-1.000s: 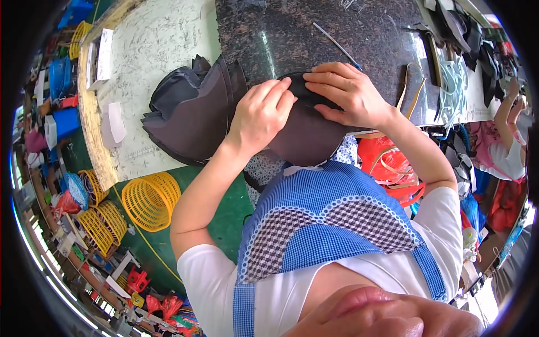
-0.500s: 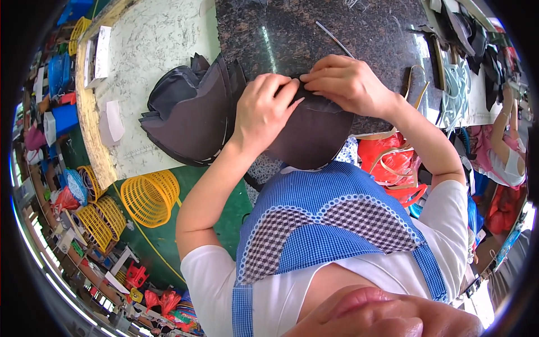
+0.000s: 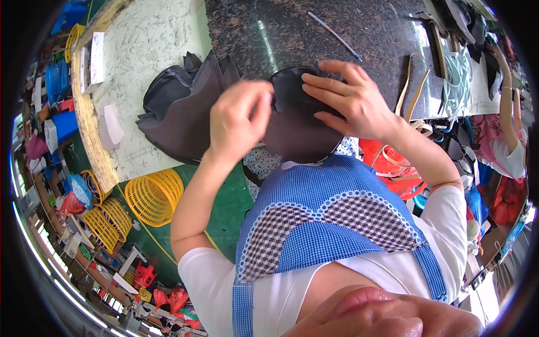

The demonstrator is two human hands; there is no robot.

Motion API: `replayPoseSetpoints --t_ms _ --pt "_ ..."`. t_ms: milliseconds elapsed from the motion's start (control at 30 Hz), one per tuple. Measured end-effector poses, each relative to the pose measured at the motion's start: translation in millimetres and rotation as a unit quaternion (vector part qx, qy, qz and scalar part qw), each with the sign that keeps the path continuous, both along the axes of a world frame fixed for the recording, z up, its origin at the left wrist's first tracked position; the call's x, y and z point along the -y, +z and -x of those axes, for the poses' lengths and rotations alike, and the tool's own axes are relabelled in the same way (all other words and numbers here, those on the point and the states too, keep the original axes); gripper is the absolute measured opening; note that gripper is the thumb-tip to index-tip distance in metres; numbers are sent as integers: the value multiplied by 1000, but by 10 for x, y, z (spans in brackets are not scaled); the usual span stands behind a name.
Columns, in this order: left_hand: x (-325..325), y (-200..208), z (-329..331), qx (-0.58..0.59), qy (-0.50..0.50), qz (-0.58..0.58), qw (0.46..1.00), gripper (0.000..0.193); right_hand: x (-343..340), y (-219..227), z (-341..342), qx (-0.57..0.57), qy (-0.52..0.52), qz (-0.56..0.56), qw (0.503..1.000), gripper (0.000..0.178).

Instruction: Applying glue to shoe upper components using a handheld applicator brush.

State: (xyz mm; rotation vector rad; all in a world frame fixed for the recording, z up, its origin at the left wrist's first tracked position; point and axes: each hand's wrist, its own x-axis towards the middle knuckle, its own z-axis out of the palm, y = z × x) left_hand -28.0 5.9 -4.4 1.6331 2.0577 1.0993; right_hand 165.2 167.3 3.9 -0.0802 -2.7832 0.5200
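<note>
A dark brown, leather-like cut piece point(image 3: 300, 135) lies at the table's near edge, its lower part reaching over my lap. A shiny black part point(image 3: 289, 92) shows along its far end. My right hand point(image 3: 351, 98) rests on its right side, fingers spread and lightly bent. At the left edge, my left hand point(image 3: 238, 118) is closed with fingers curled in and thumb against them; motion smears the tips, and anything between them is hidden. To the left lies a stack of similar dark pieces point(image 3: 185, 121), partly behind my left hand.
A pen point(image 3: 335, 36) lies on the dark speckled tabletop point(image 3: 236, 28). Tan strips point(image 3: 412, 90) and pale blue cords point(image 3: 456, 87) are at the right. Yellow baskets point(image 3: 154, 196) stand on the green floor at left. Another person's arm point(image 3: 507, 104) shows at far right.
My hands have parted: the left has drawn back leftward, the right has shifted slightly right and spread its fingers. The black part at the far end of the piece is now uncovered.
</note>
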Motion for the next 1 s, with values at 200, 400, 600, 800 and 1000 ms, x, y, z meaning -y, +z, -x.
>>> replayPoseSetpoints --t_ms 200,400,600,800,1000 --pt "-289 -27 108 -99 -3 27 995 17 -59 -64 78 -18 0 29 999 33" --pt "-134 97 -48 -18 -40 -26 999 19 -323 173 78 -12 -64 230 971 11" --pt "528 519 1068 -199 172 80 962 23 -713 102 28 -9 -208 79 975 34" --pt "616 289 1772 153 183 258 936 77 -841 32 407 172 -176 -3 969 41" --pt "638 219 1855 240 150 254 925 65 -869 138 539 149 -147 4 978 26"
